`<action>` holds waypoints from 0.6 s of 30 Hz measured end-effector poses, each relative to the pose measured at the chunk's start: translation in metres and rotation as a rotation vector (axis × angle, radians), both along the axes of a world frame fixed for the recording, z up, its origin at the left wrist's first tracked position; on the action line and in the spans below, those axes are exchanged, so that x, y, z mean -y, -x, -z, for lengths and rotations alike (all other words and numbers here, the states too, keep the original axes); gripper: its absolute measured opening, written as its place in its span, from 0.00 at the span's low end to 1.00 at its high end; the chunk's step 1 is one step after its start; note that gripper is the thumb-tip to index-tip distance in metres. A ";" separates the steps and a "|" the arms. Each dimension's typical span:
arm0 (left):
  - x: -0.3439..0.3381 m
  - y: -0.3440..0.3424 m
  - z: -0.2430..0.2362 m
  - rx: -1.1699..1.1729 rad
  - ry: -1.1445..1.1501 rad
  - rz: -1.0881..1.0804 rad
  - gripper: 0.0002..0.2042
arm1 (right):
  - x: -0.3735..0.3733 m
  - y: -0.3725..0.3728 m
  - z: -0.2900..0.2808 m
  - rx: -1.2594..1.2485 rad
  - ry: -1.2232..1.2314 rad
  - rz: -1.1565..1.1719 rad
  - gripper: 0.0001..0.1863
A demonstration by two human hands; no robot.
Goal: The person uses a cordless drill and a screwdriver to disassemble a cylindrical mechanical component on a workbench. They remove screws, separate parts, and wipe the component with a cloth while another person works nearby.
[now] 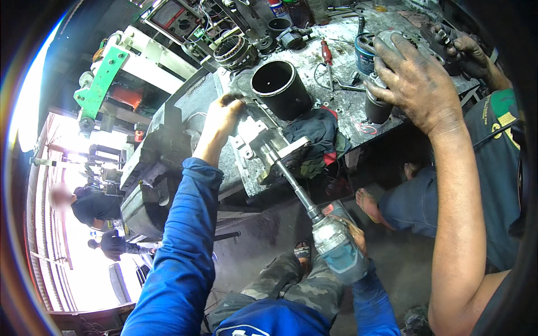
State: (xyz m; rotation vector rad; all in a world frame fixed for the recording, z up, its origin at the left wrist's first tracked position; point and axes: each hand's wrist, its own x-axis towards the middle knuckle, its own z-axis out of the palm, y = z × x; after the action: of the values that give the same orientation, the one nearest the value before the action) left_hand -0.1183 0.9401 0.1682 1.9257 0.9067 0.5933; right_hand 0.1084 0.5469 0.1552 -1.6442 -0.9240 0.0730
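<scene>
Metal housing [252, 134] sitting at near edge of table [305, 63]; left hand [226, 113] gripping it, fingers curled; right hand [357, 231] holding cordless driver [338, 249], fingers wrapped, partly hidden. Aligning extension bar [295, 187] squarely, bracing firmly should help.

the housing [251, 133] is matt metal, the driver [338, 251] apparently plastic.

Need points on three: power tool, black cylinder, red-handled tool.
power tool [338, 246]: head view, on its grey-and-teal body
black cylinder [293, 101]: head view, on its outer side wall
red-handled tool [326, 52]: head view, on its red handle
</scene>
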 end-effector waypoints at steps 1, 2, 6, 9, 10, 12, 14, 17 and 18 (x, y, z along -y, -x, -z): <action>0.007 0.003 0.000 0.020 -0.089 -0.002 0.26 | 0.009 0.035 0.012 -0.006 -0.034 -0.060 0.14; 0.016 0.003 -0.001 -0.202 -0.384 -0.290 0.27 | 0.018 0.070 0.023 -0.021 -0.068 -0.131 0.14; 0.113 0.050 -0.006 0.288 -0.101 -0.560 0.19 | 0.042 0.154 0.064 -0.067 -0.104 -0.323 0.14; 0.179 0.063 0.001 0.054 0.149 -0.337 0.14 | 0.049 0.168 0.083 -0.064 -0.114 -0.377 0.15; 0.189 0.061 0.001 0.135 0.219 -0.267 0.14 | 0.050 0.167 0.087 -0.074 -0.105 -0.386 0.15; 0.188 0.053 -0.006 0.133 0.372 -0.327 0.13 | 0.053 0.164 0.092 -0.061 -0.125 -0.409 0.14; 0.187 0.046 -0.017 0.176 0.713 -0.434 0.15 | 0.053 0.164 0.094 -0.051 -0.141 -0.395 0.14; 0.197 0.035 -0.023 0.171 0.661 -0.351 0.17 | 0.061 0.167 0.090 0.035 -0.092 -0.367 0.14; 0.203 0.031 -0.022 0.136 0.563 -0.295 0.16 | 0.065 0.168 0.087 0.044 -0.116 -0.352 0.14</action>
State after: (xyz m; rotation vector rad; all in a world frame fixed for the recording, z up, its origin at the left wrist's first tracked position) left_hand -0.1496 0.7368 0.1900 1.2462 1.1369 0.5568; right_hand -0.0599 0.4819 0.0678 -1.3675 -1.2211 0.2200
